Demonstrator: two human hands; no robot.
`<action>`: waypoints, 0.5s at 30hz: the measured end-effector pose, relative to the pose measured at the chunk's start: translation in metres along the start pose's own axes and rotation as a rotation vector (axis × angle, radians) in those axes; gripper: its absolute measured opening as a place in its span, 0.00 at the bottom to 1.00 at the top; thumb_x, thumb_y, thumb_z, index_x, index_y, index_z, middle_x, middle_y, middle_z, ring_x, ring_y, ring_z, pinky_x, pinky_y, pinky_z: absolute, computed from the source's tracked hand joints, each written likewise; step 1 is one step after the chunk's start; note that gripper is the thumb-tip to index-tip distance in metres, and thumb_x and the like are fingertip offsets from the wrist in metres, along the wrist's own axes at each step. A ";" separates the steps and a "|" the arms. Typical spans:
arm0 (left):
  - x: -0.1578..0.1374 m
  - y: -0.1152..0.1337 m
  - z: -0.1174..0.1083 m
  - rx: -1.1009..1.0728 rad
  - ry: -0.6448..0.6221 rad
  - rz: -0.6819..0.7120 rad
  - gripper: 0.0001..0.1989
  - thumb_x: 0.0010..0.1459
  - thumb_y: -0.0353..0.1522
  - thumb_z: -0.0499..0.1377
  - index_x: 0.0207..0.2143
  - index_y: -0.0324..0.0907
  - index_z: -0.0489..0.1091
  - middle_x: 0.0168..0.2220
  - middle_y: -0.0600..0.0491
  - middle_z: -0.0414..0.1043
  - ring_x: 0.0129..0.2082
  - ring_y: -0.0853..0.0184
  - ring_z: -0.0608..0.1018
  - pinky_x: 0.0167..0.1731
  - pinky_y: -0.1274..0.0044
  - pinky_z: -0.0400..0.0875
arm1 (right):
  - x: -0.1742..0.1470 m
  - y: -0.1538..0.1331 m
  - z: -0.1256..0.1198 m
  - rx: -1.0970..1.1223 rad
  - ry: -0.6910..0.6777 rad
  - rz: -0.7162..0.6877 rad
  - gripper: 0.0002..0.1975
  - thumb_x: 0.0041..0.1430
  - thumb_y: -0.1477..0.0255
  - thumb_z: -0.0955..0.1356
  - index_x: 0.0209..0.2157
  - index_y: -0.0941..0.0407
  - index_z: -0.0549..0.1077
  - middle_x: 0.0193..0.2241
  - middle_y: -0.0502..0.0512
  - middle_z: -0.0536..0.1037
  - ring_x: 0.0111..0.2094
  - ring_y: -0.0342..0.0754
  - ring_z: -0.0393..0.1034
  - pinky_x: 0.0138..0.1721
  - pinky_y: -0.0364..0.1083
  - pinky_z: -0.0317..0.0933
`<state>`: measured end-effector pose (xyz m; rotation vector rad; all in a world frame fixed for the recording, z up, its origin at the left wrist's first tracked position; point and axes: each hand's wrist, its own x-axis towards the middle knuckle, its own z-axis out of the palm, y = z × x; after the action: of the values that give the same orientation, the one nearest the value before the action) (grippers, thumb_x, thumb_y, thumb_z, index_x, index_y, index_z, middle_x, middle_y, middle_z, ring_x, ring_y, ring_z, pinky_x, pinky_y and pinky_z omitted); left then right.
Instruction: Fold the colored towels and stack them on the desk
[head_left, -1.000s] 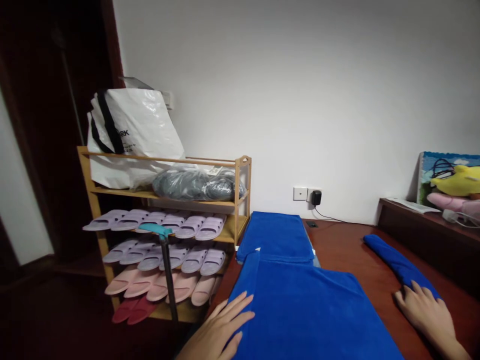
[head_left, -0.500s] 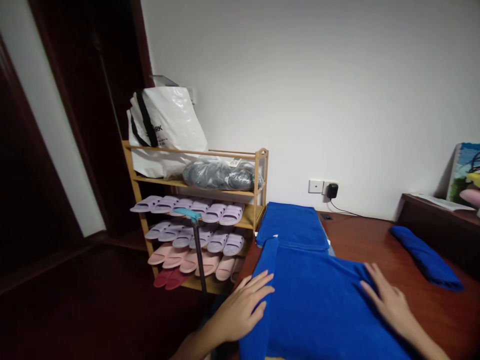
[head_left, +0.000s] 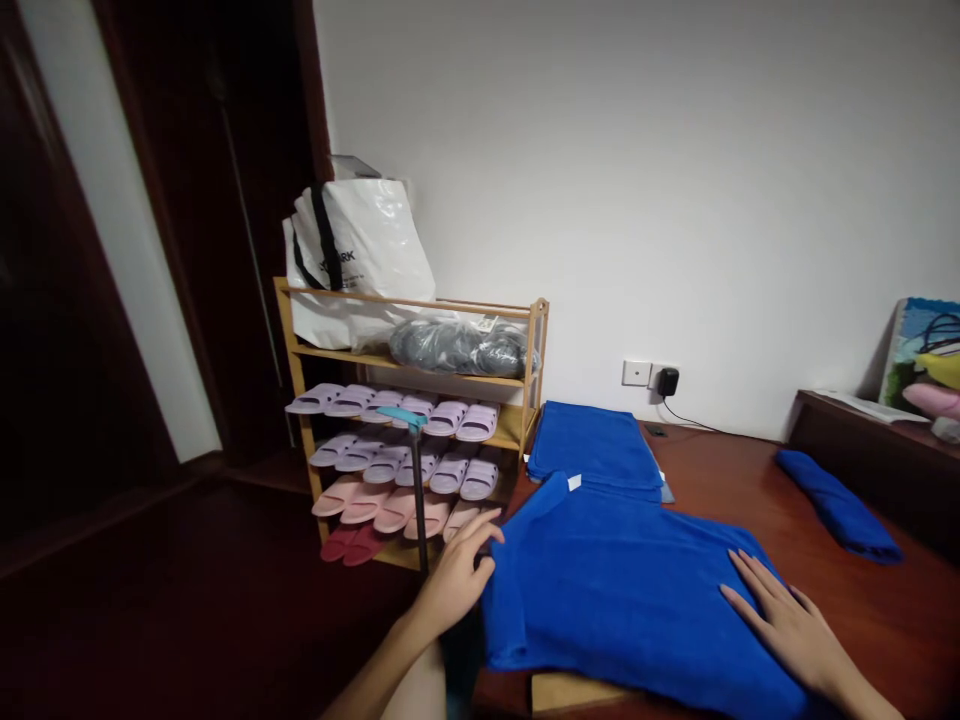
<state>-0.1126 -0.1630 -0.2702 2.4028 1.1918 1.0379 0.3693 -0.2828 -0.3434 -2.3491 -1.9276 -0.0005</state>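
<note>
Reddish desk (head_left: 720, 480) bears a blue cloth (head_left: 637, 590) at five o'clock, one edge turned over, the rest seemingly unfolded; the folded stack (head_left: 592, 445), at four, looks finished. Left hand (head_left: 454, 575): thumb and fingers apart; right hand (head_left: 784, 615): flat on cloth.

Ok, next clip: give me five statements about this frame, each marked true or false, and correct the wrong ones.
1. The right hand is on the spread blue towel. True.
2. The left hand is on top of the folded towel stack. False: it is at the spread blue towel's left edge.
3. A black power adapter is plugged in at the wall. True.
4. The white tote bag stands on the bottom shelf. False: it is on the top shelf.
5. Lilac slippers are on the shoe rack. True.
</note>
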 end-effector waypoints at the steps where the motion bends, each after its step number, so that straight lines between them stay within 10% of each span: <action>1: 0.002 0.005 -0.005 0.006 0.026 -0.016 0.15 0.47 0.21 0.48 0.34 0.44 0.68 0.56 0.50 0.65 0.56 0.60 0.66 0.54 0.66 0.60 | -0.002 0.008 0.003 0.000 0.010 0.007 0.35 0.57 0.46 0.49 0.63 0.44 0.47 0.64 0.42 0.43 0.65 0.48 0.37 0.62 0.59 0.42; 5: 0.012 0.057 -0.010 0.013 0.069 0.079 0.16 0.48 0.21 0.49 0.35 0.44 0.70 0.55 0.51 0.66 0.56 0.62 0.66 0.55 0.68 0.60 | -0.011 0.042 0.007 0.008 0.047 -0.006 0.33 0.55 0.49 0.52 0.61 0.43 0.55 0.63 0.43 0.48 0.64 0.51 0.41 0.60 0.61 0.45; 9: 0.020 0.112 0.026 0.020 -0.285 0.443 0.17 0.56 0.29 0.52 0.48 0.45 0.69 0.59 0.50 0.61 0.59 0.61 0.62 0.57 0.66 0.56 | -0.019 0.069 0.001 0.016 0.070 -0.016 0.30 0.50 0.51 0.55 0.55 0.40 0.64 0.61 0.41 0.54 0.63 0.52 0.46 0.59 0.59 0.50; 15: 0.026 0.090 0.063 0.218 -0.524 0.269 0.24 0.61 0.38 0.49 0.59 0.43 0.60 0.63 0.43 0.54 0.63 0.53 0.55 0.57 0.54 0.49 | -0.022 0.085 -0.003 0.111 0.215 0.051 0.29 0.42 0.50 0.56 0.51 0.27 0.63 0.54 0.36 0.66 0.59 0.53 0.54 0.53 0.59 0.58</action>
<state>-0.0052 -0.1947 -0.2561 2.8105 0.8453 0.2968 0.4485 -0.3214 -0.3485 -2.2246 -1.7220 -0.1327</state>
